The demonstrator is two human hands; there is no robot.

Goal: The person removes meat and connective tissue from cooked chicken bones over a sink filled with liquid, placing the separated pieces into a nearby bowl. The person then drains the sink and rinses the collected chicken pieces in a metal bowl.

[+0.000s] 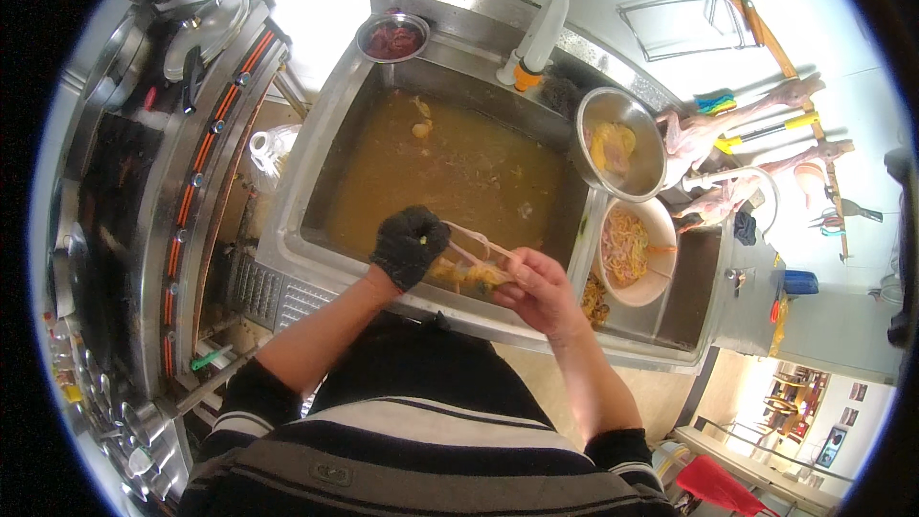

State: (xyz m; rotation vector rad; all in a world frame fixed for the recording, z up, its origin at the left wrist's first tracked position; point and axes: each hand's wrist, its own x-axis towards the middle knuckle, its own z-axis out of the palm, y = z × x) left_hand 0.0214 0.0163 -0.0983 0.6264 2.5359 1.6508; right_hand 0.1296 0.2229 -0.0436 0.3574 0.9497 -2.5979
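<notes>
My left hand (411,248) wears a black glove and is closed on one end of a stretch of pale poultry intestine (470,233). My bare right hand (538,291) pinches the other part between thumb and fingers, so strands run between both hands. Yellowish fatty tissue (467,273) hangs beside the right fingers, low over the near side of the steel sink basin (330,158). Cloudy brown water (452,151) fills the basin, and a pale piece of offal (421,128) shows near its far left. The inside of the left fist is hidden.
On the right stand a steel bowl (621,104) with yellow fatty pieces and a white tub (675,258) of intestines. A steel bowl of dark red offal (393,16) sits at the back left corner, with a faucet (542,36) behind the basin. Plucked birds (747,115) lie at right.
</notes>
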